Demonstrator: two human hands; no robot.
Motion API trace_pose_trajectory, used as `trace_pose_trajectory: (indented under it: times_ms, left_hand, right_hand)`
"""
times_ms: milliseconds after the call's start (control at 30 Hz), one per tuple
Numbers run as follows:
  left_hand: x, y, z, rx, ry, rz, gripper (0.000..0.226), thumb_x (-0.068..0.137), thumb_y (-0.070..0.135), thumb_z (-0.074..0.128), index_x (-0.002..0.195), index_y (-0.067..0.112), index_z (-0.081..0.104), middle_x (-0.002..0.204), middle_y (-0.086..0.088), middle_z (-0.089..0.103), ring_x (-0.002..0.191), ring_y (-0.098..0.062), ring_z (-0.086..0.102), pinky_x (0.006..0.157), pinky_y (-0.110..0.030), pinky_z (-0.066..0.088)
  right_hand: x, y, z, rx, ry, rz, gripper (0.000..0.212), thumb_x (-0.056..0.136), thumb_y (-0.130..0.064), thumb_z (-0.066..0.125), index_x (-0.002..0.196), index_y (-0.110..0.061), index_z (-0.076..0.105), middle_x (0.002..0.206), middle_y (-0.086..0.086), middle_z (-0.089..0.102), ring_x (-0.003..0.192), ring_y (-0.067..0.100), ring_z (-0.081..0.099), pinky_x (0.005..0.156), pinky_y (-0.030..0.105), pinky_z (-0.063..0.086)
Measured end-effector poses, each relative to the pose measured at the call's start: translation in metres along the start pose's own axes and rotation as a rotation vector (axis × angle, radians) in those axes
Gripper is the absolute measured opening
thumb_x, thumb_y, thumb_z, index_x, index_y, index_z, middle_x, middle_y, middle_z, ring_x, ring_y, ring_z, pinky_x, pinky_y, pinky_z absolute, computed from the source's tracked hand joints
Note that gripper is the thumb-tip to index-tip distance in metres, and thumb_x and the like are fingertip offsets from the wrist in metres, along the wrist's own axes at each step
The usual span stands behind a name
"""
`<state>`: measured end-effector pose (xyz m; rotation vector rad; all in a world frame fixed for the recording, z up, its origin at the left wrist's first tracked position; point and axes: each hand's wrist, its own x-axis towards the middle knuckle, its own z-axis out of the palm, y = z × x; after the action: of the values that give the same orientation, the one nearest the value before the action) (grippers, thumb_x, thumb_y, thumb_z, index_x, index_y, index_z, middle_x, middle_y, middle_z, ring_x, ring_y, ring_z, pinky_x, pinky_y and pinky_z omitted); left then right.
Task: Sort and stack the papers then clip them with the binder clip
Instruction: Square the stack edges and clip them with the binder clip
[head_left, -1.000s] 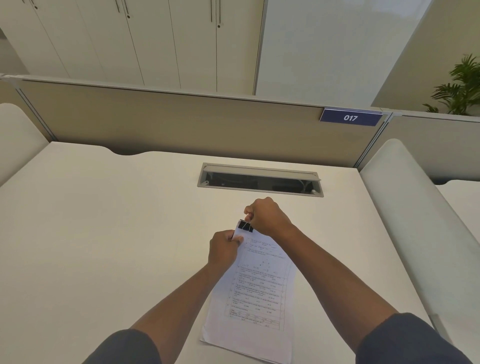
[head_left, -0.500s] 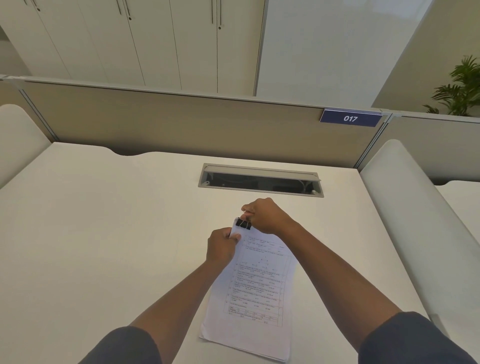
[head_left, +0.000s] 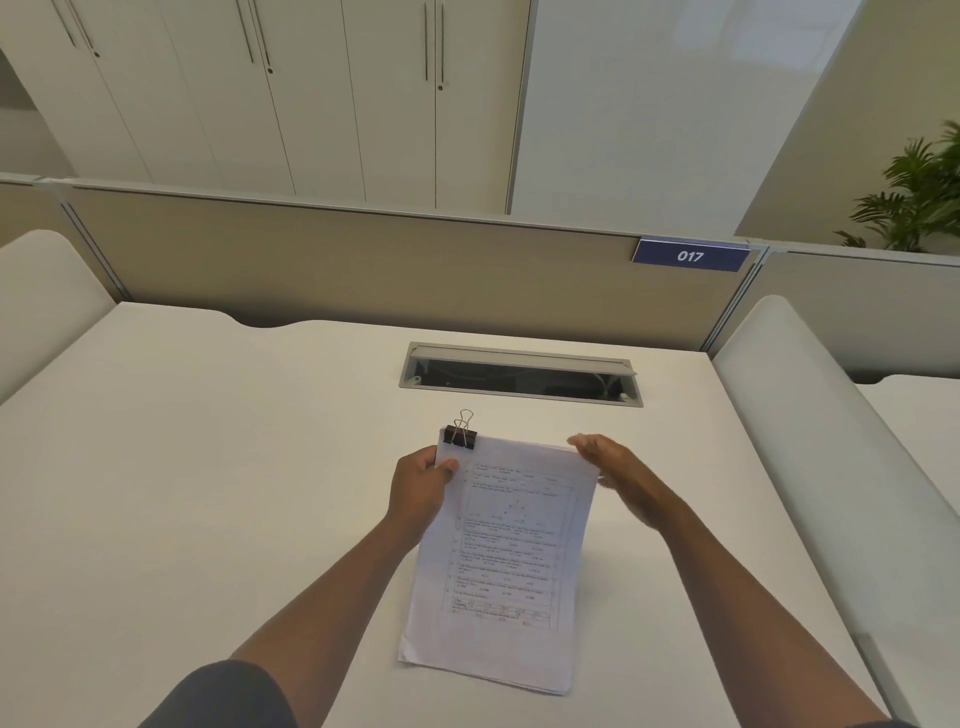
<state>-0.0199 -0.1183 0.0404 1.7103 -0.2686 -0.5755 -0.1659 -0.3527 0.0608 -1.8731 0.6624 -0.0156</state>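
Plain white desk (head_left: 182, 493) filling most of the view, bare over on the far left. Moving in, left hand (head_left: 418, 491) pinching the left edge of the paper stack (head_left: 506, 561) near its top corner, thumb on the printed face and fingers tucked underneath. Just above that thumb, black binder clip (head_left: 460, 436) clamped on the stack's top-left corner, one wire handle sticking up past the edge, the other folded down flat on the clip. Stack itself sitting roughly center, near edge down on the desk and looking a bit fanned at the bottom, top end seemingly lifted a little by the hands, tilted slightly clockwise. Printed side up, text and a table on it, way too small to read. Behind it, open cable tray (head_left: 519, 374) sunk into the desk, well apart from the papers. Further right, right hand (head_left: 618, 475) open and flat, fingers together and stretched out along the top-right corner of the stack, not gripping anything, can't tell for sure if actually touching. Blue 017 tag (head_left: 690, 255) up on the partition, green plant (head_left: 919, 197) at the far right.
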Motion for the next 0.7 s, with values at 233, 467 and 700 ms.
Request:
trace_pose_trajectory:
  times_ms: [233,467,700]
  left_hand:
    - [-0.012,0.022,-0.004,-0.023,0.029,0.099,0.019,0.098,0.013,0.052,0.094,0.016,0.071,0.095,-0.007,0.074,0.093,-0.034,0.068,0.082,-0.052,0.056]
    - [-0.023,0.032,-0.011,-0.012,0.045,0.261,0.014,0.098,0.024,0.052,0.107,0.020,0.062,0.103,-0.005,0.070,0.092,-0.027,0.069,0.079,-0.049,0.059]
    - [-0.026,0.026,-0.010,0.045,0.083,0.298,0.018,0.097,0.009,0.052,0.101,0.020,0.065,0.096,0.000,0.071,0.091,-0.025,0.066,0.077,-0.042,0.056]
  right_hand:
    - [-0.021,0.018,0.034,0.360,0.035,-0.096,0.041,0.087,-0.034,0.069,0.122,-0.013,0.060,0.112,0.010,0.070,0.104,0.031,0.068,0.088,0.048,0.057]
    - [-0.028,-0.016,0.044,0.268,0.280,-0.226,0.015,0.092,-0.030,0.063,0.105,-0.024,0.065,0.093,-0.005,0.072,0.085,0.016,0.071,0.065,0.026,0.058]
    - [-0.035,-0.030,0.047,0.185,0.414,-0.353,0.015,0.093,-0.023,0.063,0.107,-0.026,0.067,0.095,-0.007,0.071,0.086,0.007,0.068,0.065,0.013,0.055]
